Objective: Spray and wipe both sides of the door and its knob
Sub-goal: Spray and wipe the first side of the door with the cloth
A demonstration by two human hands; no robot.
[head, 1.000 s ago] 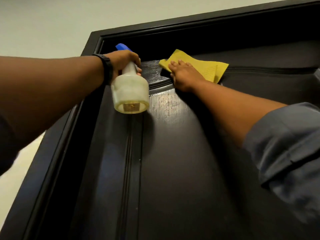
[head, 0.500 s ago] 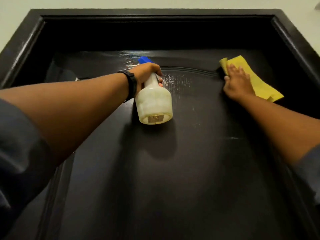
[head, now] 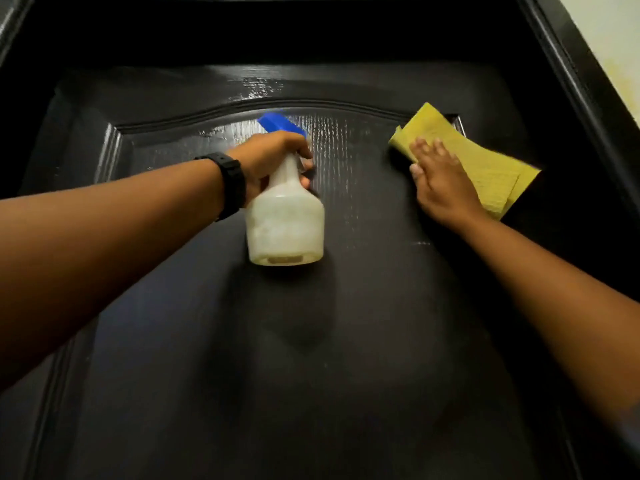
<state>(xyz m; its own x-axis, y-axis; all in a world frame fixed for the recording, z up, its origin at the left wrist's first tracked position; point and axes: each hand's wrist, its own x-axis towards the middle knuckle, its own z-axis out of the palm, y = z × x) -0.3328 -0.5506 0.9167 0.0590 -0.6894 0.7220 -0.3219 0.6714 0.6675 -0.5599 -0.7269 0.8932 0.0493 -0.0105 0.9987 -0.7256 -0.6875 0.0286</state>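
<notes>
Left hand (head: 270,157) grips cloudy spray bottle (head: 285,223), flat right hand (head: 441,188) presses cloth (head: 485,168) on door (head: 311,375).

The right hand (head: 441,188) slid the cloth (head: 485,161) rightward across the door (head: 311,375).

Dim and low in contrast, sinking most of the door (head: 346,358) to near black. Lit from above, throwing a soft, wide shadow of the spray bottle (head: 284,230) onto the panel just below it. Glints in wet vertical streaks across the upper panel, between the bottle and the cloth (head: 485,164). Smears slightly at the right hand (head: 445,190) and the cloth's edges. Bends the door frame (head: 568,81) inward toward the corners. Brightest at the pale wall (head: 613,29), top right
</notes>
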